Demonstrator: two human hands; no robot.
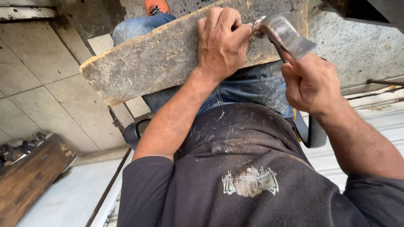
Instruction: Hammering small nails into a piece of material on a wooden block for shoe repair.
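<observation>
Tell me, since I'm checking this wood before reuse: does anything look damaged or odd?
The plank across the lap looks worn: chipped, ragged edges and a stained, pitted face. The left hand presses on it; the right hand holds a hammer at its edge.

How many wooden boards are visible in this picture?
2. One rough wooden board lies across the person's lap, under the left hand. A darker board lies at the lower left. Others may be hidden outside the view.

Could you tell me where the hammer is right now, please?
In the head view, the hammer is upper right, gripped by the right hand, its head beside the left hand on the wooden plank.
</observation>
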